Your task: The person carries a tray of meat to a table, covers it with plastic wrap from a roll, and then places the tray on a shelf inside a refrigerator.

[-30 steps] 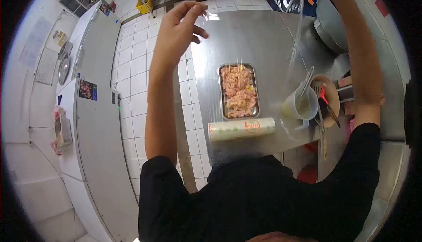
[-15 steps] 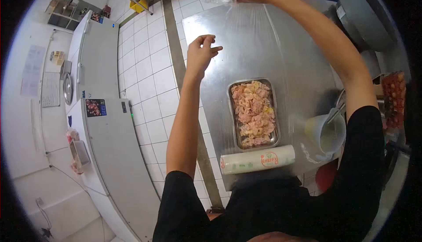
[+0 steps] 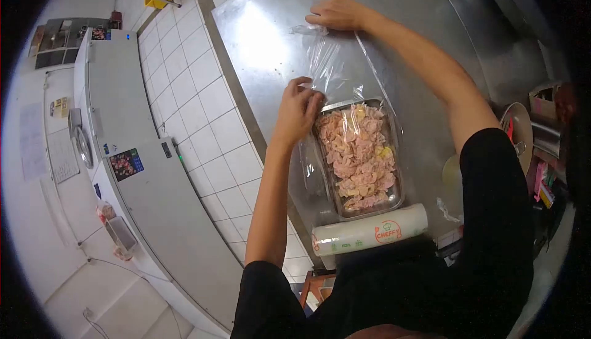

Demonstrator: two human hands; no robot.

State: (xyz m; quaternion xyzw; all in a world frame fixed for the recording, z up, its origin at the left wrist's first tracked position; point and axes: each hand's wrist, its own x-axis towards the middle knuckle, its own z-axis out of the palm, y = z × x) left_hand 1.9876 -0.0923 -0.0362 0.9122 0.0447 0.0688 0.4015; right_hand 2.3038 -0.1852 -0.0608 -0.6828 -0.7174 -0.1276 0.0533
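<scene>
A metal tray (image 3: 399, 200) of raw, pale pink meat pieces (image 3: 360, 154) lies on the steel table. Clear cling film (image 3: 326, 59) stretches over it from a roll (image 3: 369, 231) printed "CHEFFY", which lies at the tray's near end. Beyond the tray's far end, my right hand (image 3: 337, 13) is closed on the bunched end of the film. My left hand (image 3: 300, 110) is at the tray's far left corner, its fingers curled on the film's left edge. The fingertips are partly hidden there.
The steel table (image 3: 271, 37) has its left edge beside the tiled floor. White chest freezers (image 3: 166, 216) stand along the left. A pale tub (image 3: 452, 170) is partly hidden by my right arm. A large grey vessel (image 3: 517, 7) sits at the far right.
My right hand has come down and nearer with the film's end, and the film now lies lower over the tray. My left hand has moved from the air to the tray's far left corner.
</scene>
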